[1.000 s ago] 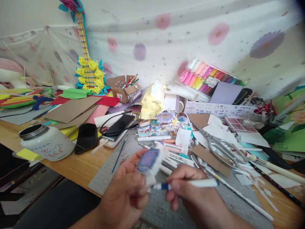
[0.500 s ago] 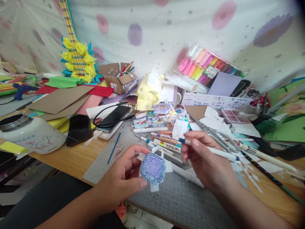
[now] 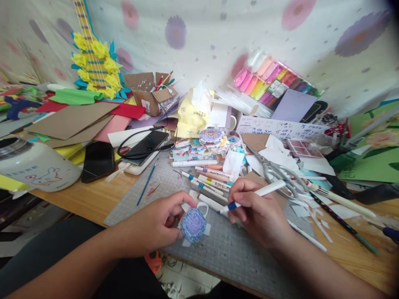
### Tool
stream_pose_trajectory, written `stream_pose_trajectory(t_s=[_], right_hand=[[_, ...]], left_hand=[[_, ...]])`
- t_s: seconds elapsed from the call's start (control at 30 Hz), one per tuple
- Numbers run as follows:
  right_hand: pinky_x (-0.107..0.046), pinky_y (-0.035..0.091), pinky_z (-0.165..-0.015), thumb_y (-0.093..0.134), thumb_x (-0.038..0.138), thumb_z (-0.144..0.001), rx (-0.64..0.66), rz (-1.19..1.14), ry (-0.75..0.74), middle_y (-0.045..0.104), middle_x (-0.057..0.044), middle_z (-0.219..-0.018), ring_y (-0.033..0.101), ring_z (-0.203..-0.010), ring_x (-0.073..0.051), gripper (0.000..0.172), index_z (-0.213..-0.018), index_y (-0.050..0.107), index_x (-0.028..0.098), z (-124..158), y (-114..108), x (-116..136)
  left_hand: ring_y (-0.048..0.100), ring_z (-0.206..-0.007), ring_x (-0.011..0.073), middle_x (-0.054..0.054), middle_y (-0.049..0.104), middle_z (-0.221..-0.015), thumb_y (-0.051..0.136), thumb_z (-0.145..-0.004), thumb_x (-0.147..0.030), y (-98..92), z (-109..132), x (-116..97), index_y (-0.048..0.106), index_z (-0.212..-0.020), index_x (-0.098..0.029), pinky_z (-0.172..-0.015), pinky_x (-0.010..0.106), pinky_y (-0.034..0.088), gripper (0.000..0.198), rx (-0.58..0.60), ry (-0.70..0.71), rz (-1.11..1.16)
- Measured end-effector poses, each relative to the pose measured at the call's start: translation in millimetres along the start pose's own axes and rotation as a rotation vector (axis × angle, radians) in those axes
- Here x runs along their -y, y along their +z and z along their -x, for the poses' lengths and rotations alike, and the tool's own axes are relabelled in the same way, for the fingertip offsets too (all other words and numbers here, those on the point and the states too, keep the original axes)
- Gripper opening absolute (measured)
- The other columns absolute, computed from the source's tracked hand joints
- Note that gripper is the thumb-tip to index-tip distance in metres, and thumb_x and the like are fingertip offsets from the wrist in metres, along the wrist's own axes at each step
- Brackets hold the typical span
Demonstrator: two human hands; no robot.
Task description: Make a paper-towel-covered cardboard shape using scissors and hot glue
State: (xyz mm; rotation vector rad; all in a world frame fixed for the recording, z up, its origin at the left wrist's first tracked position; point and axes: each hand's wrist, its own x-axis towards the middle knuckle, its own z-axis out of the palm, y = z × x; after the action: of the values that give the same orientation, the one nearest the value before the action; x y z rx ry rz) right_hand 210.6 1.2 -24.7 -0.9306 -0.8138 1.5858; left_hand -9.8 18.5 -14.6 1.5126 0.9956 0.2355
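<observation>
My left hand [image 3: 156,226] pinches a small paper cut-out [image 3: 193,224] coloured in purple and blue, holding it down near the front of the grey cutting mat [image 3: 224,253]. My right hand [image 3: 255,211] grips a white marker with a blue band [image 3: 252,196], its tip pointing left and hovering just right of the cut-out. Several other markers [image 3: 208,182] lie on the mat just behind my hands.
Scissors [image 3: 280,174] lie right of my right hand among paper scraps. A white jar [image 3: 37,168], a black phone [image 3: 97,160], a stack of coloured card [image 3: 77,122], a cardboard box [image 3: 149,93], clay sticks [image 3: 271,83] and a pile of coloured cut-outs [image 3: 202,147] crowd the wooden desk.
My left hand lowered the cut-out from mid-air onto the mat. My right hand turned the marker around and brought its tip down beside the cut-out.
</observation>
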Motion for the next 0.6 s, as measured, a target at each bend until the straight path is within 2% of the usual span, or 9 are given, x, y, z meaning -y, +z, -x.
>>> stream_pose_trajectory(t_s=[0.1, 0.17, 0.23, 0.33, 0.43, 0.6], right_hand=[[-0.023, 0.045, -0.04, 0.064, 0.019, -0.058, 0.174, 0.005, 0.195, 0.043, 0.01, -0.037, 0.028, -0.032, -0.004, 0.007, -0.057, 0.057, 0.018, 7.3, 5.9, -8.1], [-0.021, 0.043, -0.041, 0.063, 0.015, -0.054, 0.243, 0.095, 0.24, 0.046, 0.009, -0.04, 0.033, -0.034, -0.005, 0.009, -0.056, 0.055, 0.018, 8.6, 6.7, -11.2], [-0.018, 0.036, -0.041, 0.062, 0.012, -0.052, 0.236, 0.264, 0.198, 0.047, 0.008, -0.043, 0.038, -0.039, -0.006, 0.011, -0.053, 0.052, 0.018, 6.8, 5.7, -11.4], [-0.017, 0.026, -0.04, 0.06, 0.013, -0.054, 0.174, 0.5, 0.129, 0.046, 0.007, -0.044, 0.036, -0.043, -0.007, 0.014, -0.049, 0.048, 0.018, 2.6, 4.6, -8.6], [-0.019, 0.027, -0.041, 0.058, 0.016, -0.058, 0.186, 0.658, 0.085, 0.045, 0.006, -0.047, 0.036, -0.045, -0.008, 0.016, -0.05, 0.045, 0.019, 0.7, 5.5, -8.2], [-0.02, 0.029, -0.043, 0.056, 0.018, -0.063, 0.275, 0.825, 0.001, 0.044, 0.005, -0.05, 0.037, -0.048, -0.009, 0.016, -0.054, 0.043, 0.02, 0.4, 4.9, -14.3]], left_hand=[[0.04, -0.054, 0.0115, -0.009, 0.046, -0.061, 0.054, -0.072, -0.011, -3.9, 0.2, 1.0, 0.051, -0.107, -0.025, -0.05, 0.022, 0.027, 0.039, 0.01, -0.018, -0.138], [0.039, -0.053, 0.0114, -0.01, 0.043, -0.058, 0.055, -0.071, -0.011, -6.0, -0.5, 1.1, 0.052, -0.108, -0.025, -0.051, 0.022, 0.028, 0.039, -0.003, -0.024, -0.225], [0.04, -0.053, 0.011, -0.01, 0.041, -0.056, 0.056, -0.07, -0.011, -7.4, -1.6, 0.9, 0.052, -0.108, -0.025, -0.052, 0.022, 0.028, 0.04, -0.001, -0.024, -0.278], [0.041, -0.053, 0.0109, -0.01, 0.042, -0.057, 0.055, -0.07, -0.011, -8.7, -2.6, -0.1, 0.051, -0.109, -0.025, -0.051, 0.022, 0.029, 0.041, 0.028, -0.032, -0.277], [0.041, -0.052, 0.011, -0.01, 0.042, -0.057, 0.054, -0.07, -0.012, -8.5, -2.8, -2.2, 0.049, -0.108, -0.025, -0.048, 0.021, 0.029, 0.041, 0.059, -0.036, -0.278], [0.039, -0.05, 0.0101, -0.011, 0.039, -0.054, 0.049, -0.066, -0.008, -5.0, -4.9, -3.9, 0.05, -0.104, -0.024, -0.048, 0.021, 0.03, 0.041, -0.005, 0.021, -0.394]])
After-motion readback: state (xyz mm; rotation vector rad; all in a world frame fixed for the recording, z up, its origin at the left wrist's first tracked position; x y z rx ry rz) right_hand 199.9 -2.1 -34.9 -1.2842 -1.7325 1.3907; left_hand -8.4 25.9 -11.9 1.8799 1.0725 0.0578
